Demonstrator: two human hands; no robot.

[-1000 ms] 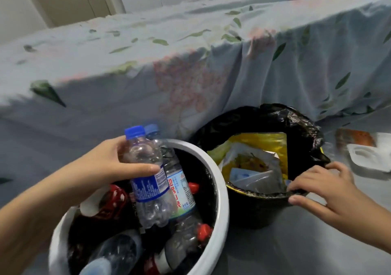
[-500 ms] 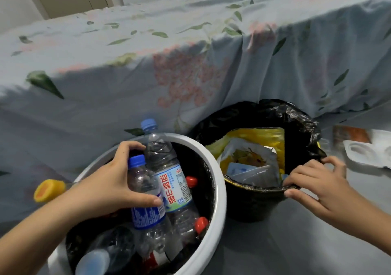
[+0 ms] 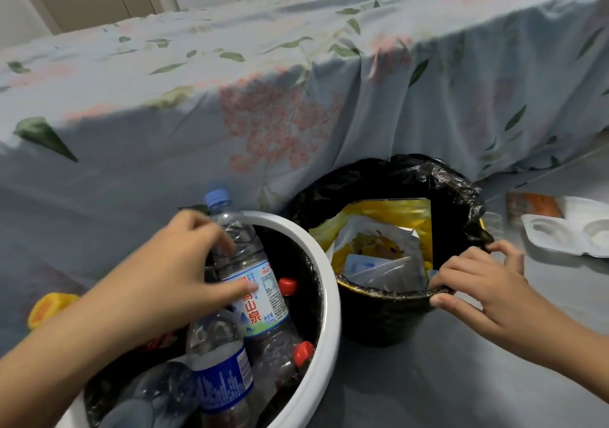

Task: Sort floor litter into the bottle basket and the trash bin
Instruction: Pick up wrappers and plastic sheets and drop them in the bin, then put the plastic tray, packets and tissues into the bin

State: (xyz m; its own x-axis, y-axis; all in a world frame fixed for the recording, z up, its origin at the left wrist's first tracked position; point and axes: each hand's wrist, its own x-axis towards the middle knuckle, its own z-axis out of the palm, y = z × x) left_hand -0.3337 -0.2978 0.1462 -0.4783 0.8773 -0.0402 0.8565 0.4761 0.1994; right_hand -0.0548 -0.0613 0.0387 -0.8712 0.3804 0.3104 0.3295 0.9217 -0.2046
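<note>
Lying nearest in the round white plastic bottle basket (image 3: 329,322) was a clear plastic bottle with a dark blue label (image 3: 221,378), packed among other clear bottles with red caps (image 3: 303,352). The left hand (image 3: 164,279) reached over the basket, its fingers curled around a clear water bottle with a light blue cap and a white-and-green label (image 3: 253,282), which stood tilted inside the basket with its cap above the rim. Just right of the basket stood the black-bagged trash bin (image 3: 389,315), holding a yellow wrapper (image 3: 395,216) and pale packaging. The right hand (image 3: 478,282) pinched the bin's near rim, fingers inside and thumb outside. On the floor, a yellow-orange plastic piece (image 3: 49,305) lay left of the basket, and a white moulded plastic tray (image 3: 566,233) lay right of the bin. Behind them hung a pale blue floral bedsheet (image 3: 296,98).
</note>
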